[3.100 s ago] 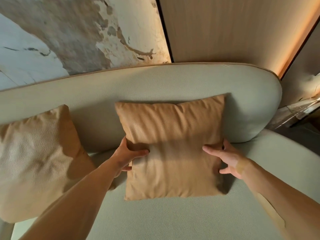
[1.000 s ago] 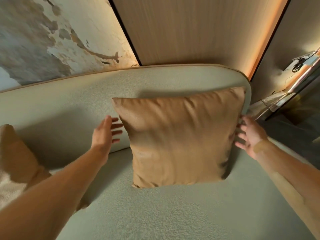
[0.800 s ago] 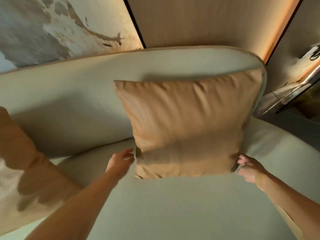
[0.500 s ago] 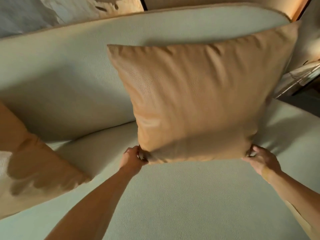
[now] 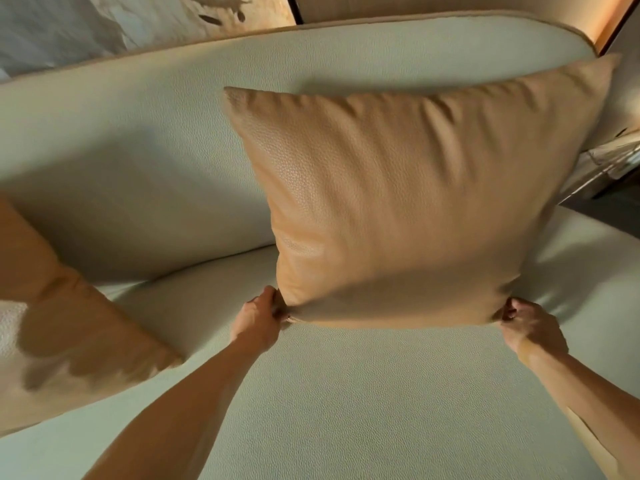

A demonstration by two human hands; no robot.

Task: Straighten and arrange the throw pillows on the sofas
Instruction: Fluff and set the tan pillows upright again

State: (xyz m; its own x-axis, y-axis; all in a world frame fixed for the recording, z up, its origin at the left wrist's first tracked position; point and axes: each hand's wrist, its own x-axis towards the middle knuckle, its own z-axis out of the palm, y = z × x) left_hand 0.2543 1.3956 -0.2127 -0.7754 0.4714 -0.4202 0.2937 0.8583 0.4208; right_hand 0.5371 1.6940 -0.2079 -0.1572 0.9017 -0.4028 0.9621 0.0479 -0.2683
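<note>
Head view: tan pillow (image 5: 408, 209) stands upright on the pale sofa (image 5: 346, 393) seat against the backrest. Left hand (image 5: 259, 320) pinches its seven-o'clock corner, right hand (image 5: 530, 323) its five-o'clock corner. A second pillow (image 5: 59, 327) lies at nine o'clock.

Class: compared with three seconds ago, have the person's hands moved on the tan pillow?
Yes. The left hand and right hand have dropped from the tan pillow's sides to its bottom corners, low against the sofa seat.
</note>
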